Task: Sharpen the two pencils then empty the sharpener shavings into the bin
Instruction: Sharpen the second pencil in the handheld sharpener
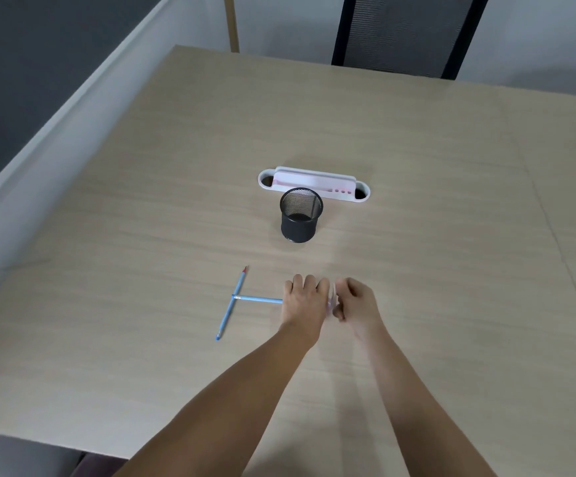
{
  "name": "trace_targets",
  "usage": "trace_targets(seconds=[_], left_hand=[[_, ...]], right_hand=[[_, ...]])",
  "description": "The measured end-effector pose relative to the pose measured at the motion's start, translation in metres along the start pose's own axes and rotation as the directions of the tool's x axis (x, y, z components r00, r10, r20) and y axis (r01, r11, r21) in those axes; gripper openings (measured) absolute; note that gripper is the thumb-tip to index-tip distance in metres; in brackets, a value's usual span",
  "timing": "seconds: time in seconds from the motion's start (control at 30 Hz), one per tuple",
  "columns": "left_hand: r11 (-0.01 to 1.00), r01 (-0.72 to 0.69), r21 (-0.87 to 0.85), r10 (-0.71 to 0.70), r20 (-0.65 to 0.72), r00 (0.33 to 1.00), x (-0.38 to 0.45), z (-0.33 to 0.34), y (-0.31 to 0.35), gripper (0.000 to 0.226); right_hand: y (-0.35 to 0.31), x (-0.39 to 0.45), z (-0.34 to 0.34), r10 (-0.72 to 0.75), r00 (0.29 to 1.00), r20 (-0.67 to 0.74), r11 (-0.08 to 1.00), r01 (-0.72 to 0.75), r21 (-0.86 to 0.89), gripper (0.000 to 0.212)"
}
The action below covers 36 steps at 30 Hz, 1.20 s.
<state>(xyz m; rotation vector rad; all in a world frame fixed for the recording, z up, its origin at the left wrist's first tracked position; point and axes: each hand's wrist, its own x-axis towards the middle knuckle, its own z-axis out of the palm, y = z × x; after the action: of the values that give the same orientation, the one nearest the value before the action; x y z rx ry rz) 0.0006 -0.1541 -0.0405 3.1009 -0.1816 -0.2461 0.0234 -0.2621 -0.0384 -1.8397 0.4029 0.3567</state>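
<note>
One blue pencil [232, 303] lies loose on the table at the left, its red tip pointing away from me. A second blue pencil [259, 299] sticks out sideways to the left from my left hand [303, 301], which is closed around its other end. My right hand [357, 299] sits right beside the left one, fingers curled on a small pale, blurred object [332, 297] between the two hands, probably the sharpener. The black mesh cup [301, 215] that serves as the bin stands upright beyond my hands, apart from them.
A white oval cable tray [314, 184] is set into the wooden table [417, 166] just behind the cup. A black chair [403, 32] stands at the far edge. A wall and a dark panel run along the left side.
</note>
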Motion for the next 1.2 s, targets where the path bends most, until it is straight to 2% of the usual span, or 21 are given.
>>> trace_targets(seconds=[0.07,0.17,0.3,0.37,0.47,0.6,0.7,0.83,0.97,1.07,1.2], left_hand=[[1.000,0.021,0.015,-0.021,-0.010,1.000,0.001,-0.001,0.000,0.051],[0.998,0.039,0.041,-0.038,-0.028,0.999,0.002,0.003,-0.001,0.058],[0.996,0.042,0.084,-0.040,-0.022,0.999,0.000,0.004,0.002,0.058],[0.996,0.028,0.079,-0.026,-0.027,0.999,-0.001,0.001,0.003,0.057],[0.998,0.019,0.063,-0.017,-0.020,1.000,0.000,0.001,0.002,0.046],[1.000,-0.001,0.030,-0.001,0.050,0.999,0.000,0.006,0.001,0.047],[0.999,0.031,0.023,-0.031,0.015,0.999,0.003,0.000,0.001,0.051],[0.997,0.055,0.059,-0.055,0.000,0.998,0.002,0.004,0.001,0.060],[0.997,0.069,0.044,-0.069,-0.015,0.998,0.002,0.002,0.002,0.062],[0.998,0.038,0.057,-0.039,0.022,0.999,0.000,0.002,0.005,0.056],[0.998,0.019,0.053,-0.021,0.033,0.999,-0.002,0.001,0.003,0.046]], right_hand=[[0.008,0.022,0.006,0.050,0.998,-0.030,0.998,-0.051,-0.049,0.037],[0.024,0.026,0.014,0.115,0.988,-0.103,0.986,-0.126,-0.110,0.025],[0.049,-0.015,0.022,0.003,0.990,-0.144,0.942,-0.051,-0.333,0.028],[0.058,-0.040,0.018,-0.047,0.989,-0.140,0.946,-0.001,-0.324,0.035],[0.039,-0.051,0.005,-0.038,0.997,-0.073,0.970,0.019,-0.243,0.047],[0.006,-0.022,-0.003,-0.019,1.000,0.023,0.998,0.020,-0.055,0.037],[0.003,0.012,0.004,-0.031,0.999,-0.042,0.989,0.025,-0.147,0.040],[0.025,0.022,0.016,0.120,0.987,-0.103,0.971,-0.138,-0.193,0.023],[0.052,-0.020,0.020,-0.007,0.989,-0.147,0.937,-0.045,-0.346,0.032],[0.051,-0.045,0.012,-0.075,0.992,-0.104,0.944,0.037,-0.328,0.040],[0.021,-0.041,-0.003,-0.023,1.000,0.003,0.979,0.023,-0.203,0.039]])
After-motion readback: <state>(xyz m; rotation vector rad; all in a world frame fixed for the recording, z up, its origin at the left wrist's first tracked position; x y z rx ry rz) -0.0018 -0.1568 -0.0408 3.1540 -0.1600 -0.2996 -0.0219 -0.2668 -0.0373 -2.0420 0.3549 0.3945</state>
